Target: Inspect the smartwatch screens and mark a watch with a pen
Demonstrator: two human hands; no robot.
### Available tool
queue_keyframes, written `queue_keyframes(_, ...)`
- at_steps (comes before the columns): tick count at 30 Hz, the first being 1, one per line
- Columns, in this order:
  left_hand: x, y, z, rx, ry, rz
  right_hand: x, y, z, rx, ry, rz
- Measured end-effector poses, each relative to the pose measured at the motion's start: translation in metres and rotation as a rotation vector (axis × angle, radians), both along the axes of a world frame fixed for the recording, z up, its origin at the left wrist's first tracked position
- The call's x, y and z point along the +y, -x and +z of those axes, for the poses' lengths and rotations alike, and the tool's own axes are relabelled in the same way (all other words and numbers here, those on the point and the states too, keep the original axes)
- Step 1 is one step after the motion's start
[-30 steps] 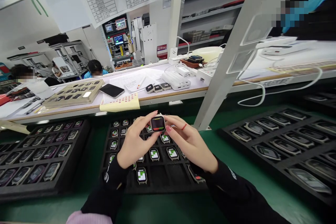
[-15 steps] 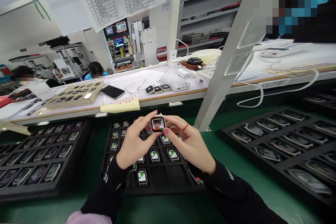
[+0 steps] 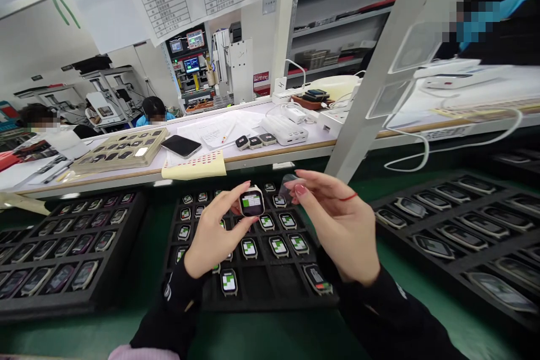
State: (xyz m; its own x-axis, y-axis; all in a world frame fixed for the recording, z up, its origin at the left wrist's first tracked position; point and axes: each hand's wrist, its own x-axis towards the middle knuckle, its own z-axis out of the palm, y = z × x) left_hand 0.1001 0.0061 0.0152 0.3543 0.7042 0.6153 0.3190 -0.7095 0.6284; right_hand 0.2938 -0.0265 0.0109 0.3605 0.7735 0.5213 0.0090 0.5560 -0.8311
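Lone view, head: watch (image 3: 252, 201) in left hand (image 3: 213, 233), up at the fingertips over the far part of the dark foam tray (image 3: 257, 284). Pinched edge to edge: fingers along the top, thumb underneath, spread no wider than the case. Long axis apparently forefinger-to-thumb, slight tilt; hard to be sure at this angle.

Relative to right hand (image 3: 341, 225): off to its left, about level with its fingertips, near but apart. Left hand nearer, being in contact.

Right hand: thumb and forefinger almost together, other fingers loosely curled. Apparently holding a clear piece (image 3: 288, 185) at the tips; cannot tell whether film or cover, nor how firmly gripped.

Look of the watch: pale case, rounded corners, glossy face turned toward the wearer. Lit screen: white-and-green blocks in the upper part, dark below. Any text too small to read.

Under and between the hands: similar watches in the foam tray pockets, many with white-and-green screens. Just left of right sleeve: darker-faced watch (image 3: 317, 279), red and green at its near edge. Beyond left hand, on the shelf: phone (image 3: 181, 146). Beyond the gap between hands: three small watches (image 3: 255, 142) beside a white box (image 3: 285, 131).
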Motion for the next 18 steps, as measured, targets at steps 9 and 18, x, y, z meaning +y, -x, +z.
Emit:
queue_keyframes(9,-0.008,-0.004,-0.003,-0.003,-0.049,-0.055,-0.01,0.013,0.007,-0.139,0.026,0.185)
queue_keyframes(18,-0.017,-0.006,-0.004,-0.021,-0.079,-0.014,-0.012,0.018,0.008,-0.193,0.056,0.13)
